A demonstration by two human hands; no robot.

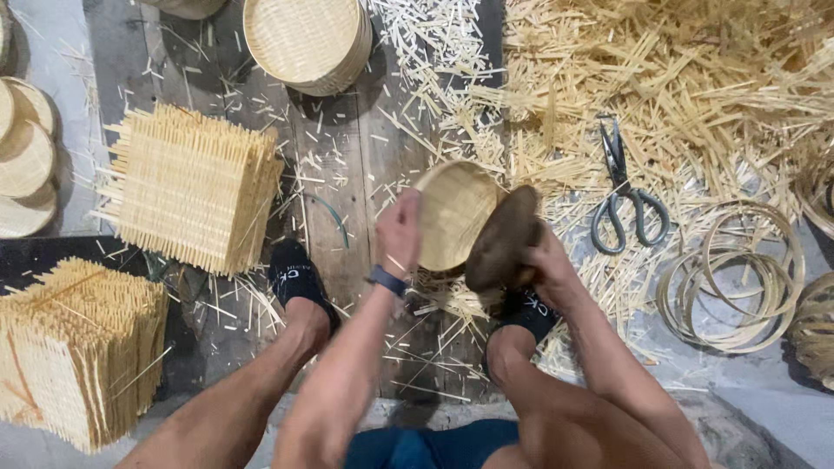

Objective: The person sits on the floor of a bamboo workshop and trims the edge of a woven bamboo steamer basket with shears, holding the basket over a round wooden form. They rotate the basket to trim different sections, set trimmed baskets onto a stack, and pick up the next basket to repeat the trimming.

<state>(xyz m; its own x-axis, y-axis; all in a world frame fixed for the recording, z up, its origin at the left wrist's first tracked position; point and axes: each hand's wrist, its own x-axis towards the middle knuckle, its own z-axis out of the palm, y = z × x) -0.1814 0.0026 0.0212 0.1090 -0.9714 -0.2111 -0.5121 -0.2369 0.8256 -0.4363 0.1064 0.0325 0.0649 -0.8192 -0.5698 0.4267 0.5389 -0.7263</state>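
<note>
My left hand (400, 230) grips the left rim of a small round woven bamboo tray (453, 213), held tilted above the floor between my feet. My right hand (547, 262) holds a dark brown rounded mould or block (502, 239) pressed against the tray's right side. A dark band sits on my left wrist. Both feet in black socks rest on the wooden boards below.
Two stacks of square woven mats (193, 184) (76, 347) lie on the left. Finished round trays (306, 39) stand at the top, and more at the far left (24, 156). Scissors (624, 193) lie on bamboo offcuts, with bamboo hoops (738, 278) at right.
</note>
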